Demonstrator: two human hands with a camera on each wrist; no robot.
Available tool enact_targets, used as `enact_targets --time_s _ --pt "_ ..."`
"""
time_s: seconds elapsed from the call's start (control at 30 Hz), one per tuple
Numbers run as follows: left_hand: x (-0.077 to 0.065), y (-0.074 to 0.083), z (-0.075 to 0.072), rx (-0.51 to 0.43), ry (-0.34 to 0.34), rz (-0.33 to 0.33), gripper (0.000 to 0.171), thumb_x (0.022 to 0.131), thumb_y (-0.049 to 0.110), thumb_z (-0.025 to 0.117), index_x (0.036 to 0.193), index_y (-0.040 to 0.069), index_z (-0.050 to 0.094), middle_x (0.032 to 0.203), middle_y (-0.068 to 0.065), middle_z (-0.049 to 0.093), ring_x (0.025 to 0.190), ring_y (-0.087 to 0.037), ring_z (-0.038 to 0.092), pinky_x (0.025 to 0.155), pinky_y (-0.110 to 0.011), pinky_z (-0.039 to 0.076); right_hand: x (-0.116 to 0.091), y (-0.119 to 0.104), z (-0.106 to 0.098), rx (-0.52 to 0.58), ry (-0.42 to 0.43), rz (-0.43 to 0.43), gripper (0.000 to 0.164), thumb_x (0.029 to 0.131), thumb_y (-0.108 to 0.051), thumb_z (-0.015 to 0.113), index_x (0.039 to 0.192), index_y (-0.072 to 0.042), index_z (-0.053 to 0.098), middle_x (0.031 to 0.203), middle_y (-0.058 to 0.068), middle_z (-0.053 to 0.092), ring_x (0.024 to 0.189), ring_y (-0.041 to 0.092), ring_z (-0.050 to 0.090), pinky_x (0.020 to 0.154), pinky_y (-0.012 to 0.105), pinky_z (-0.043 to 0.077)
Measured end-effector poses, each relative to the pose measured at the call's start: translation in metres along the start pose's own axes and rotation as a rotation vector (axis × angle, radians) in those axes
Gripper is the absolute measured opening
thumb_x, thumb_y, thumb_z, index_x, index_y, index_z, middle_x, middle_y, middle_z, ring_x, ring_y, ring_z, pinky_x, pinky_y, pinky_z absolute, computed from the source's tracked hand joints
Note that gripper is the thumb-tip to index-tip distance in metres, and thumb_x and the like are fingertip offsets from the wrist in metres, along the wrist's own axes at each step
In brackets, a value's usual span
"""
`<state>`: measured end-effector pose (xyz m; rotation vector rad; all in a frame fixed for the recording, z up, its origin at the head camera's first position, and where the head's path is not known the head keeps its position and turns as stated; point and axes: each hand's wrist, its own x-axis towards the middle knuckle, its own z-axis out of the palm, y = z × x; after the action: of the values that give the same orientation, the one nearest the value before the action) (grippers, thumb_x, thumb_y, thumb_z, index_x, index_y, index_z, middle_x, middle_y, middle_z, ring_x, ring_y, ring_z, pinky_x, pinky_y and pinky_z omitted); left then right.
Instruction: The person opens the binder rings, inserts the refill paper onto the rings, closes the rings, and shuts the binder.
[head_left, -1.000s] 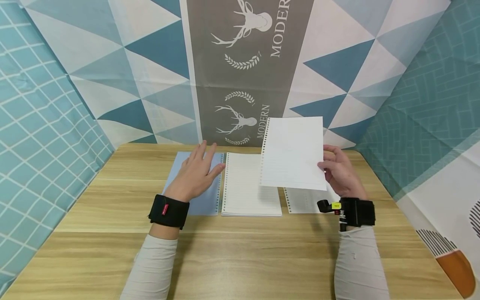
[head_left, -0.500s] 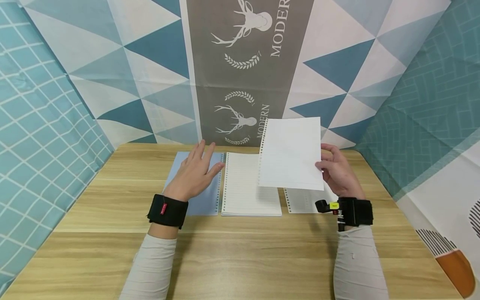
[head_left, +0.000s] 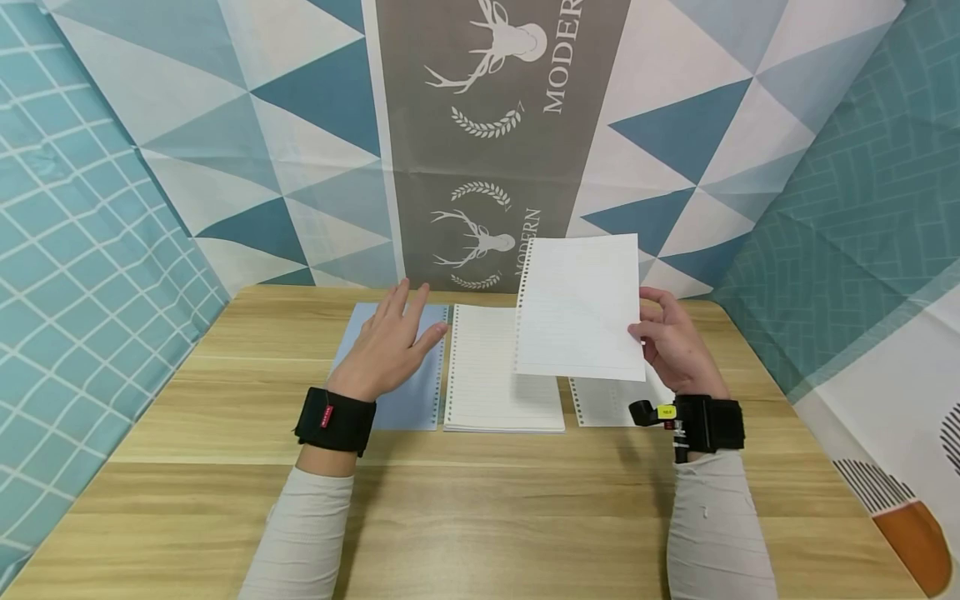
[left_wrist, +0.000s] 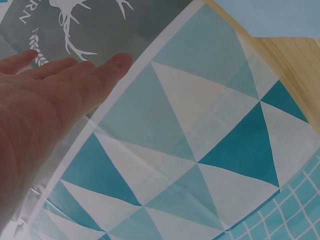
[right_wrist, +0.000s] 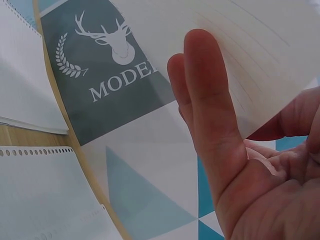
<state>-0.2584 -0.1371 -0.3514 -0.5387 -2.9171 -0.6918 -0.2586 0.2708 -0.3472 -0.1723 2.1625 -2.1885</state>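
One raised sheet, three flat pieces on the table, two hands. Taking the pad (head_left: 486, 367) as the centre of a clock, the raised sheet (head_left: 579, 308) hangs in the air at 2 o'clock, nearly upright, its lower left corner in front of the pad. My right hand (head_left: 678, 350), just past 2 o'clock, pinches the sheet's right edge between thumb and bent fingers. My left hand (head_left: 386, 346), between 9 and 10 o'clock, is spread wide with long, straight fingers, palm down in front of the blue cover (head_left: 412, 402), and holds nothing. The sheet is thin white paper, a rectangle with faint ruled lines and one row of small holes down its left side. The pad is several ruled leaves stacked, holes along its left. The cover, at 9 o'clock, is smooth and matt, holes along its right. At 3 o'clock lies a pale piece (head_left: 603, 405), partly hidden, holes on its left; its material I cannot tell. The table (head_left: 480, 517) has streaky, honey-coloured wood grain. At 12 o'clock hangs creased cloth (head_left: 322, 108) printed with triangles and two deer heads (head_left: 495, 242). Two black bands (head_left: 335, 421) circle my wrists.
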Motion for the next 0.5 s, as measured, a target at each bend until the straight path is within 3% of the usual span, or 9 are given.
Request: enact_targets --time_s 0.5 --pt "-0.0006 -0.0013 -0.0005 -0.005 -0.006 -0.018 0.08 0.104 0.064 0.031 0.165 0.016 0.011 0.173 -0.016 -0.001 0.161 -0.036 0.001 0.121 -0.069 0.018 0.0015 0.0015 0.0049 -0.02 0.005 -0.004 0.061 0.102 0.003 0.046 0.156 -0.008 0.019 0.115 -0.002 0.067 0.09 0.008 0.072 0.076 0.02 0.059"
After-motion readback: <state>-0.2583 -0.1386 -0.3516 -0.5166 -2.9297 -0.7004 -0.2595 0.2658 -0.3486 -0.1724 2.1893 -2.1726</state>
